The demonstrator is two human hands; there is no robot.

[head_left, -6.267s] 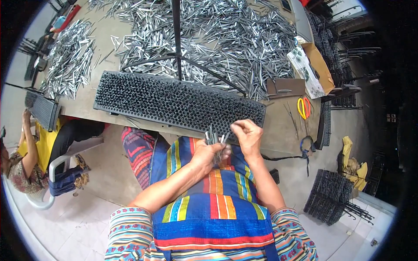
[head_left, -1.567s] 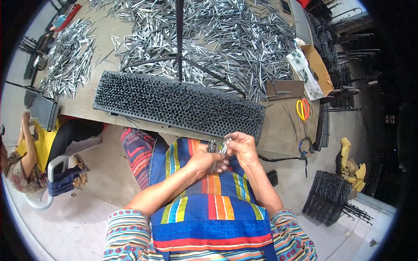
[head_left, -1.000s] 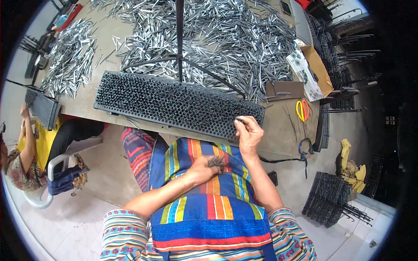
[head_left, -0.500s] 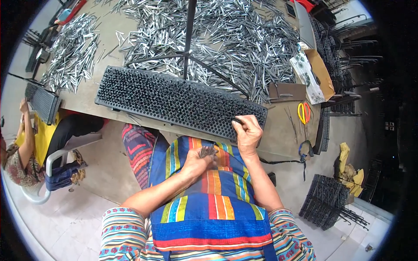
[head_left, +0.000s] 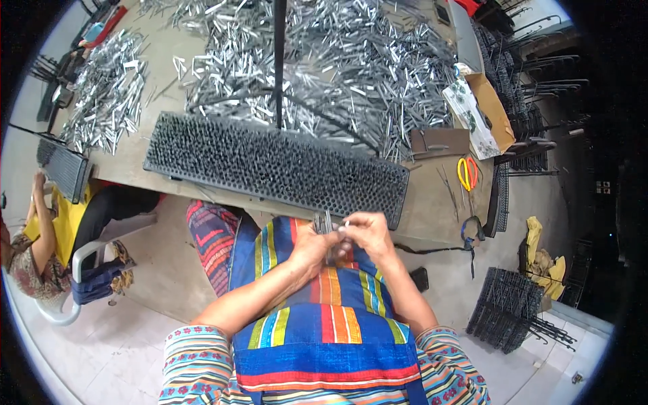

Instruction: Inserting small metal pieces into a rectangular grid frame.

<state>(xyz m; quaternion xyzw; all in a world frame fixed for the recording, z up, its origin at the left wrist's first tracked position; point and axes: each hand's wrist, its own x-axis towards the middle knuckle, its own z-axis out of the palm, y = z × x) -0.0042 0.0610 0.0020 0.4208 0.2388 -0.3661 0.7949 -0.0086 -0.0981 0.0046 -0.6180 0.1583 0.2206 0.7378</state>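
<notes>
My left hand is closed round a small bundle of thin grey metal strips above my striped apron. Right beside it my right hand pinches with thumb and forefinger at the bundle's edge; what lies between those fingertips is too small to make out. Just beyond both hands, a long black rack full of small round holes lies slantwise along the table edge. Small dark pieces stand up from most of it, and bare holes show along its near right side.
Loose silvery strips are heaped over the table behind the rack. Yellow-orange scissors, a brown flat block and an open cardboard box lie right. A black upright rod rises behind the rack. Another person sits at left.
My right hand has come back from the rack's right end to meet my left hand. My left hand has risen slightly, with the bundle still in it.
</notes>
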